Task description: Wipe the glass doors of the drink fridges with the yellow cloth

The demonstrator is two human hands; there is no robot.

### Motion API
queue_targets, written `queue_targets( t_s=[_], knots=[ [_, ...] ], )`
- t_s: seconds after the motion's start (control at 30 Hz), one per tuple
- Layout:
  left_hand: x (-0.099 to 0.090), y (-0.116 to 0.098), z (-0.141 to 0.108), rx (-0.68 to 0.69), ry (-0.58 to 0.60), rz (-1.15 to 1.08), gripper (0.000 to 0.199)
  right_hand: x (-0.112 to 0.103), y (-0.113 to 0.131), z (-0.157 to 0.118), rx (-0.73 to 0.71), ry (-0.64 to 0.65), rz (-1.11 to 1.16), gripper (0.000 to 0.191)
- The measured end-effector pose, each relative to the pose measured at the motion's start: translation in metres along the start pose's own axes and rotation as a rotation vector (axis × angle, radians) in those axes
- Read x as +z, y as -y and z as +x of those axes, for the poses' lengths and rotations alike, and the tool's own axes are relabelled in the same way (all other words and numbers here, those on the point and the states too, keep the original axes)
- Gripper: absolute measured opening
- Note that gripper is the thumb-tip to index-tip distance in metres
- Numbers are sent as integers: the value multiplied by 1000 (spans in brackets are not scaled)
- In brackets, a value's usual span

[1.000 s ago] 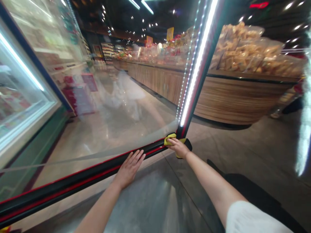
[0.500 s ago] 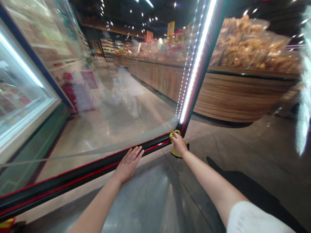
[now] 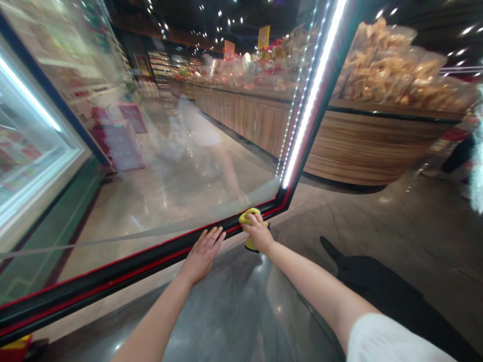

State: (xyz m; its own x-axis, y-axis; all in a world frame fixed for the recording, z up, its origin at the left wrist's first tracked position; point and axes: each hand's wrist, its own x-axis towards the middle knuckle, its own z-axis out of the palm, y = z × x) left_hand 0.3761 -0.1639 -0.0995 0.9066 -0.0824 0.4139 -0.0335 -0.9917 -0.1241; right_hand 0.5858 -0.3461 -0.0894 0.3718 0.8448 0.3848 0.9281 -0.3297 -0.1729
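A glass door [image 3: 181, 166] stands swung out, edged by a black frame with red seal lines [image 3: 124, 264]. My left hand [image 3: 203, 255] lies flat on the bottom rail of that frame, fingers stretched out. To its right, my right hand [image 3: 258, 232] presses a yellow cloth [image 3: 249, 216] against the same rail, near the lower corner. Part of the cloth hangs below my fingers, showing a dark edge. A bright light strip [image 3: 313, 100] runs up the door's right side.
At left is a lit freezer cabinet [image 3: 37, 146]. Beyond the door stands a wood-panelled counter [image 3: 350, 146] piled with bagged goods [image 3: 392, 70]. A person's leg [image 3: 456, 156] shows at far right. A red and yellow object [image 3: 17, 347] sits low at left.
My right hand has slid the yellow cloth leftward along the rail, away from the door corner and closer to my left hand. My left hand stays nearly in place.
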Motion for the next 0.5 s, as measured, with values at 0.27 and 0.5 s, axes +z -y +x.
queue_targets(
  t_s=[0.27,0.5],
  knots=[
    [19,-6,10,5,-87,-38,79,-26,-30,-6,181,-39,3,35],
    [-2,-13,46,88,-229,-6,82,-74,-80,-20,354,-498,99,61]
  ],
)
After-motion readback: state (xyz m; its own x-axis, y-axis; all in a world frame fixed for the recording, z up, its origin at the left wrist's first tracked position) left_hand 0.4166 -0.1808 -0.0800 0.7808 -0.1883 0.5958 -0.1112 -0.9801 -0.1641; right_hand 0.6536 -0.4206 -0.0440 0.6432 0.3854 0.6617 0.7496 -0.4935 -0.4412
